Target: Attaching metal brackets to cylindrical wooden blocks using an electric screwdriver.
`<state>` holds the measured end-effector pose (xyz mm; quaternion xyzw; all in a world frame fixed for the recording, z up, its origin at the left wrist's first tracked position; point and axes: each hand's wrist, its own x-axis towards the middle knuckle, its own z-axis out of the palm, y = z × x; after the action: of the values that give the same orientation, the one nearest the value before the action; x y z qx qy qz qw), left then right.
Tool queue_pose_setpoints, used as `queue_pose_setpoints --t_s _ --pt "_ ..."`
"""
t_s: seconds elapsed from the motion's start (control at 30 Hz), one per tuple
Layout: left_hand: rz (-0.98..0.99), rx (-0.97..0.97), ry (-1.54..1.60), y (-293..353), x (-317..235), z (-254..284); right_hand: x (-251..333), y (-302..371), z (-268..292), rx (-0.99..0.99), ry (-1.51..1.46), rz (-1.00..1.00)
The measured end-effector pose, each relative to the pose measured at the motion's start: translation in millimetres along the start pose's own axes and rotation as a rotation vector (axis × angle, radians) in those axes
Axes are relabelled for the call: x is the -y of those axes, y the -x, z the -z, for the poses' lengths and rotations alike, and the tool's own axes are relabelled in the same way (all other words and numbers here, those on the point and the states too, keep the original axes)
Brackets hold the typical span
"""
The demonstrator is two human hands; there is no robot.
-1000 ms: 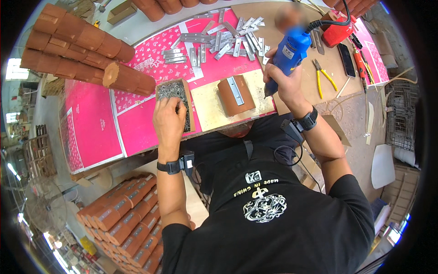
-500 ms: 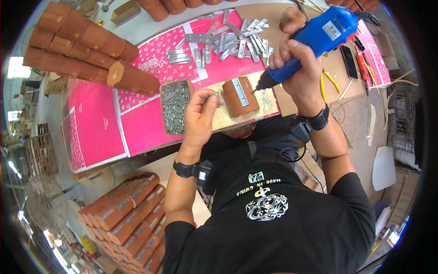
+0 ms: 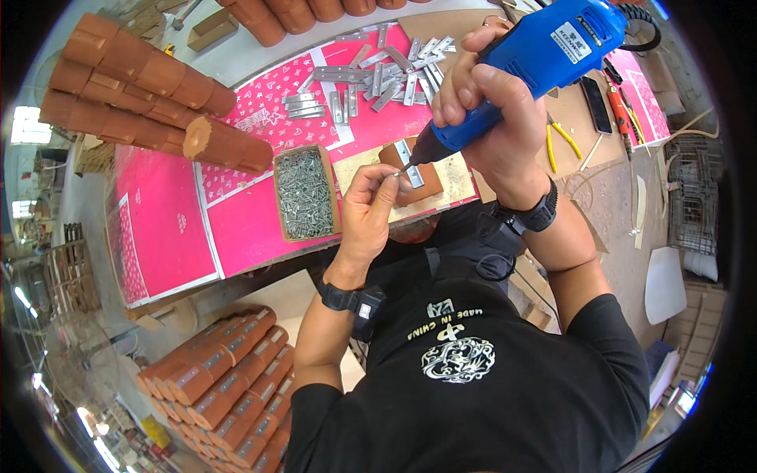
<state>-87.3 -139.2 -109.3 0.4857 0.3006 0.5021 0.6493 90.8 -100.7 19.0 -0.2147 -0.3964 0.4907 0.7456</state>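
My right hand (image 3: 505, 118) is wrapped round a blue electric screwdriver (image 3: 544, 47), its dark nose slanting down to the left. My left hand (image 3: 367, 213) pinches a small screw (image 3: 397, 174) between thumb and forefinger, right at the tip of the driver bit. Under the fingers lies a reddish-brown curved block (image 3: 428, 191) with a flat metal strip (image 3: 417, 177) along its top; the hands partly cover both. The block rests on a pale board (image 3: 456, 180). To the left of my left hand stands an open cardboard box (image 3: 277, 206) filled with screws (image 3: 305, 193).
Loose metal strips (image 3: 386, 94) are scattered on the pink tabletop (image 3: 165, 229). Stacked brown pieces (image 3: 150, 87) stand at the far left; more with strips (image 3: 229, 378) are piled below. Yellow-handled pliers (image 3: 552, 154) and a phone (image 3: 597, 106) lie at the right.
My right hand has brought the screwdriver left, so its bit now meets my left fingertips. My left hand has moved right with the screw, over the block's near left part.
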Motion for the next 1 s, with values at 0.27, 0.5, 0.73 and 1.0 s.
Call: queue_pose_setpoints --t_s 0.27,0.5,0.73,1.0 --pt "-0.022 -0.022 -0.053 3.5 4.9 -2.8 3.4 3.7 -4.5 0.022 0.074 -0.037" --pt "-0.214 -0.082 -0.636 -9.6 -3.8 -8.0 -5.0 3.7 -8.9 0.040 0.256 -0.097" --pt "-0.207 -0.146 -0.750 -9.3 -14.5 -10.2 -3.9 1.9 -6.9 0.065 0.321 -0.048" --pt "-0.227 -0.104 -0.919 -10.1 -17.1 -11.0 -2.4 3.2 -4.3 0.099 0.297 -0.029"
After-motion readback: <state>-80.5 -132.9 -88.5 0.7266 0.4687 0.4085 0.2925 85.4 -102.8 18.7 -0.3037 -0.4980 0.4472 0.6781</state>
